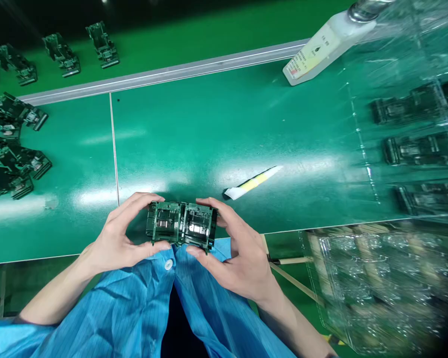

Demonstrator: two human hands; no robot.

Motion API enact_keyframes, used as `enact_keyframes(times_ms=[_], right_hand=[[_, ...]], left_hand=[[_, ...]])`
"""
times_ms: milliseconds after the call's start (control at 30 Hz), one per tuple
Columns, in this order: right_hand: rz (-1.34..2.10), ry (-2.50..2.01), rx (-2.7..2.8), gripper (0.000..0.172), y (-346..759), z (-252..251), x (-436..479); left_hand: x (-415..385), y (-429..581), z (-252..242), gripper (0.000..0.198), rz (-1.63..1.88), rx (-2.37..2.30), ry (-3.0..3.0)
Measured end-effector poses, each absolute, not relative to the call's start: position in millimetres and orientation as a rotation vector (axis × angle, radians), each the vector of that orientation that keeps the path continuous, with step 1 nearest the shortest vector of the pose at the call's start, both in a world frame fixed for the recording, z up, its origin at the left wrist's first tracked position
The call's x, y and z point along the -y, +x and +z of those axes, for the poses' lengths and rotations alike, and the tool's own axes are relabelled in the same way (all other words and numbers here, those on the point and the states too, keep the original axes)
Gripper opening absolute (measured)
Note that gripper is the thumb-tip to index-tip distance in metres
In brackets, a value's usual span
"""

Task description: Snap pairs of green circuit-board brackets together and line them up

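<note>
Two dark green and black component assemblies sit side by side between my hands near the table's front edge. My left hand (125, 236) grips the left assembly (167, 223) between thumb and fingers. Around the outer side of the right assembly (197, 227) my right hand (237, 248) is closed, thumb below and fingers above. The two assemblies touch or nearly touch in the middle. Beyond my right hand, a white and yellow strip-like item (253, 183) lies on the green table (194, 134).
Similar assemblies (22, 159) are grouped at the left, with more (102, 44) on the strip behind the metal rail (209, 64). A white labelled bottle (326, 47) is at the back right. Clear trays (358, 144) holding assemblies lie right; an additional clear tray (384, 288) is below them.
</note>
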State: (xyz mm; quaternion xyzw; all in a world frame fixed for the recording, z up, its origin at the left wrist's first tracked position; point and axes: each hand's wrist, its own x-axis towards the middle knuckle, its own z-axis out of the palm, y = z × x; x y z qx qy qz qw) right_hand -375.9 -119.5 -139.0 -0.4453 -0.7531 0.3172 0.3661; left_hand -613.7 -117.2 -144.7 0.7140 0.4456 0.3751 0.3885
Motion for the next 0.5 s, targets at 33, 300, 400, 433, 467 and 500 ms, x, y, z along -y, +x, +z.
enact_keyframes(times_ms=[33, 300, 400, 433, 467, 500], right_hand=[[0.813, -1.145, 1.935, 0.067, -375.5, -139.2, 120.1], [0.774, -1.177, 2.002, 0.071, -370.0, -140.3, 119.7], [0.797, -1.181, 2.023, 0.066, -368.6, -136.9, 115.5], [0.796, -1.186, 2.027, 0.065, -368.3, -135.4, 114.4], [0.792, -1.189, 2.030, 0.064, -368.2, -133.7, 113.7], [0.783, -1.185, 2.032, 0.064, -368.1, -131.8, 113.1]], left_hand=[[117.9, -614.4, -144.4, 0.062, 0.945, -1.143, 1.815], [121.1, -617.0, -149.1, 0.060, 0.926, -1.184, 1.770], [119.0, -616.9, -149.8, 0.056, 0.896, -1.196, 1.729], [118.3, -616.9, -149.7, 0.055, 0.880, -1.201, 1.718], [117.8, -616.9, -149.4, 0.055, 0.866, -1.208, 1.709], [117.4, -616.7, -149.1, 0.055, 0.859, -1.213, 1.700]])
